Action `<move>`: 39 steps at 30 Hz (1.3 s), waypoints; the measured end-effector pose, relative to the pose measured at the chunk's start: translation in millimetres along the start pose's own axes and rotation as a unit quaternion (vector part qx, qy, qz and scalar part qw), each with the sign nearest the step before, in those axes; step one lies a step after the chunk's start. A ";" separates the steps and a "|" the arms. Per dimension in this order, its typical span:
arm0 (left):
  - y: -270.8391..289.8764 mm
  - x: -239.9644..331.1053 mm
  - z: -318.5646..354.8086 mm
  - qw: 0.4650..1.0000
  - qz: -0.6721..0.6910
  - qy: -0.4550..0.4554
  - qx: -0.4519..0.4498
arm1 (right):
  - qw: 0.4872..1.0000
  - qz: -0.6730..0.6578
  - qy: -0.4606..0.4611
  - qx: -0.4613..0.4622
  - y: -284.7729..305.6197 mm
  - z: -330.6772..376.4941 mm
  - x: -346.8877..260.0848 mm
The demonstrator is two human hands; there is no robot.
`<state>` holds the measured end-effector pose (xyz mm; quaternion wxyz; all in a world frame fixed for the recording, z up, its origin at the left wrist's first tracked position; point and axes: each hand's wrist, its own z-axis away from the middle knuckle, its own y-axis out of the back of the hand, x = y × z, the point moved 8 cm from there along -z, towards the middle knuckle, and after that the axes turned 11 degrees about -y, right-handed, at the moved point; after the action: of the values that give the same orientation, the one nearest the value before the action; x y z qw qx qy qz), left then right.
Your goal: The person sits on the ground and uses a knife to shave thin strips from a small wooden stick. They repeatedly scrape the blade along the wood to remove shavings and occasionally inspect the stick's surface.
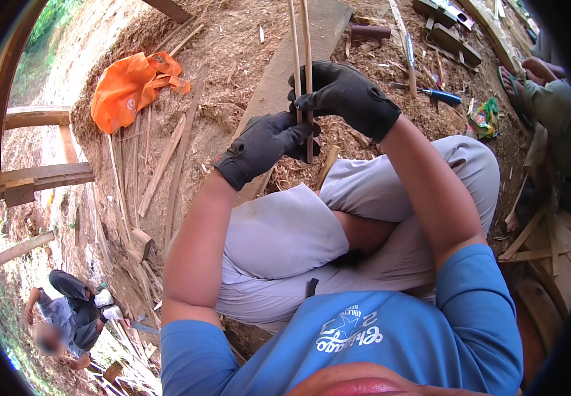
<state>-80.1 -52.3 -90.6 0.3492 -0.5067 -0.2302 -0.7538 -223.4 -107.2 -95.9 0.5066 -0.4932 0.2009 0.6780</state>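
Left hand point(263, 146) fingers closed on thin wooden sticks point(302, 39); right hand point(345, 96) fingers gripping them above.

I see outdoor ground point(232, 39) strewn with wood shavings and offcuts in daylight; a wide plank point(279, 79) lies across it; curved timber frames point(28, 175) stand left

An orange plastic bag point(133, 86) lies crumpled on the wood shavings on the ground, far up on the left. A small green and yellow packet point(487, 117) lies on the ground far up on the right.
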 end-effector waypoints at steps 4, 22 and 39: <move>4.7 7.2 1.3 0.999 -0.024 0.004 0.036 | 1.000 0.006 0.018 -0.002 -4.5 0.0 -3.0; 5.9 1.3 6.1 0.989 -0.107 0.098 0.004 | 0.987 -0.156 0.013 -0.040 -6.7 2.3 -11.7; 15.2 7.5 -3.7 0.983 -0.164 -0.068 0.050 | 0.986 -0.162 0.038 -0.028 -12.5 2.5 -11.1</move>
<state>-72.6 -66.9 -85.2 0.2291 -0.4941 -0.3705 -0.7524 -213.5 -105.6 -82.3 0.5877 -0.5591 0.1180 0.5728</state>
